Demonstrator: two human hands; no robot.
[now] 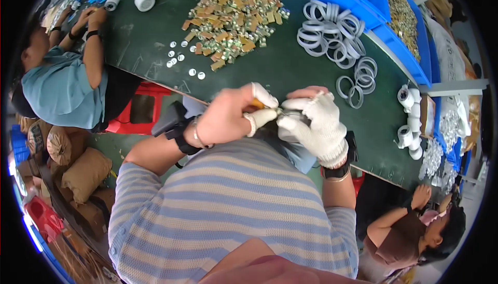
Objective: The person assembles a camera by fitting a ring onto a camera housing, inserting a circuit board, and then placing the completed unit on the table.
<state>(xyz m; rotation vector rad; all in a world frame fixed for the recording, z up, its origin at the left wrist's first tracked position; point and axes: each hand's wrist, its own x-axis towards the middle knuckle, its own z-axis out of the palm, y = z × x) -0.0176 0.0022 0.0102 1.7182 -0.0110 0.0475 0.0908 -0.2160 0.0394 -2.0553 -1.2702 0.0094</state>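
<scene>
My left hand (pixel 233 112), with white covers on thumb and forefinger, pinches a small yellowish piece (pixel 256 103) just above the table's near edge. Facing it, my right hand (pixel 317 123) wears a white knit glove. Its fingers are closed round a greyish part (pixel 293 115), mostly covered by the glove, so its kind does not show. The fingertips of both hands nearly meet, and a thin dark bit shows between them. Beyond my hands lies a heap of small tan-and-silver pieces (pixel 233 17). Grey translucent rings (pixel 340 50) are scattered to its right.
Small white discs (pixel 201 75) lie left on the green table (pixel 140 40). White rounded housings (pixel 410 123) stand at the right edge, others (pixel 147 0) far left. Blue bins (pixel 399 56) line the back right. One person (pixel 67 87) sits left, another (pixel 399 237) right.
</scene>
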